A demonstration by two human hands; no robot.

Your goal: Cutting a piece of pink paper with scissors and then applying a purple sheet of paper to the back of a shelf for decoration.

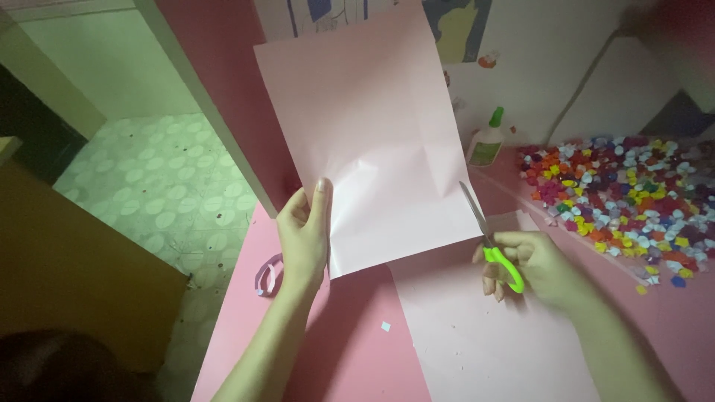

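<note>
My left hand pinches the lower left edge of a large pale pink paper sheet and holds it up over the pink table. The sheet shows fold creases near its middle. My right hand grips scissors with bright green handles; their metal blades point up and left, touching or almost touching the sheet's right edge. The blades look nearly closed.
A second pale pink sheet lies flat under my right hand. A heap of several small coloured folded paper pieces covers the table's right side. A glue bottle with a green cap stands at the back. A small pink tape roll lies left.
</note>
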